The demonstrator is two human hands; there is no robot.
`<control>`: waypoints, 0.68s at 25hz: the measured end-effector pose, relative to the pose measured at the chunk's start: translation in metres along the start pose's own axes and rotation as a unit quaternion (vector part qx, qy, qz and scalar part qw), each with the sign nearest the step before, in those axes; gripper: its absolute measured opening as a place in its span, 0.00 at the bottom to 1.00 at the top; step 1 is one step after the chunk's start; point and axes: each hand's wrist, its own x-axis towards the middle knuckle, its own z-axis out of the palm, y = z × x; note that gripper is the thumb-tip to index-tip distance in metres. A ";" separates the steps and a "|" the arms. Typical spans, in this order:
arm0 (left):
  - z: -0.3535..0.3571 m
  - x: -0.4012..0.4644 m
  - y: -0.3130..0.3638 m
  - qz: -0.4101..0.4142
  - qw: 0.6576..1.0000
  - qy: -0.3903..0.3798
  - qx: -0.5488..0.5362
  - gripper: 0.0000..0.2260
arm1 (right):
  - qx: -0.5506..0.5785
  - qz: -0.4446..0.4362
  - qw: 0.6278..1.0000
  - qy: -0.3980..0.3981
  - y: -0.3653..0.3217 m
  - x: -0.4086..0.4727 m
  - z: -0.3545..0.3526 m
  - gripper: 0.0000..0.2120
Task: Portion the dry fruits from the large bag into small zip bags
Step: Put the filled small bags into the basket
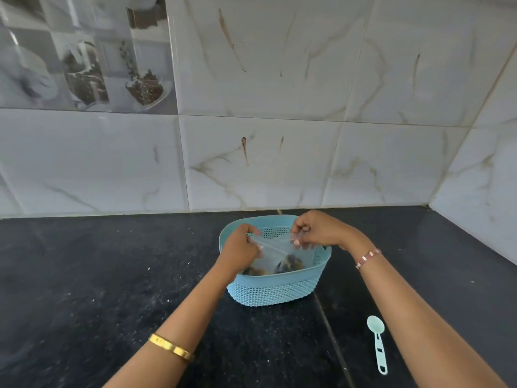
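Hands over a light blue woven-pattern plastic basket [275, 289] on a black speckled stone surface [112, 275], against a wall of white marbled tiles [279, 163]. Left hand [240, 249] and right hand [316, 231] both pinching the top edge of a small clear plastic zip bag [275, 252], fingers [297, 242] clamped on the strip at either end. Dark and brown dry fruits [288, 264] visible low inside, bag hanging within the basket. Likely sealing or opening the zip. Best done by keeping the strip taut and level, pressing along it end to end, contents well below the seal. Mint green plastic measuring spoon [377, 343] lying apart, front right. Large bag not seen.
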 end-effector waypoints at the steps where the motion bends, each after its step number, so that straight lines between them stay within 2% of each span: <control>1: 0.001 0.001 0.000 0.016 0.998 -0.016 0.065 0.14 | -0.018 0.005 0.999 -0.028 0.001 0.003 0.002 0.05; 4: 0.002 0.003 0.003 0.053 0.972 -0.040 0.227 0.16 | -0.077 0.023 0.994 -0.068 0.004 0.012 0.008 0.06; 7: 0.002 0.002 0.003 0.046 0.938 -0.059 0.339 0.12 | -0.126 0.030 0.991 -0.045 0.012 0.022 0.016 0.07; 9: 0.002 0.001 0.001 0.040 0.929 -0.055 0.365 0.08 | -0.132 0.030 0.990 -0.031 0.015 0.024 0.018 0.07; 11: 0.002 0.002 0.002 0.038 0.934 -0.044 0.352 0.06 | -0.116 0.019 0.993 -0.027 0.015 0.024 0.017 0.07; 14: 0.001 0.003 0.004 0.031 0.942 -0.035 0.333 0.07 | -0.090 0.002 0.995 -0.035 0.013 0.021 0.014 0.06; 17: 0.004 0.004 0.002 0.031 0.926 -0.035 0.375 0.09 | -0.107 0.014 0.994 -0.024 0.016 0.020 0.018 0.07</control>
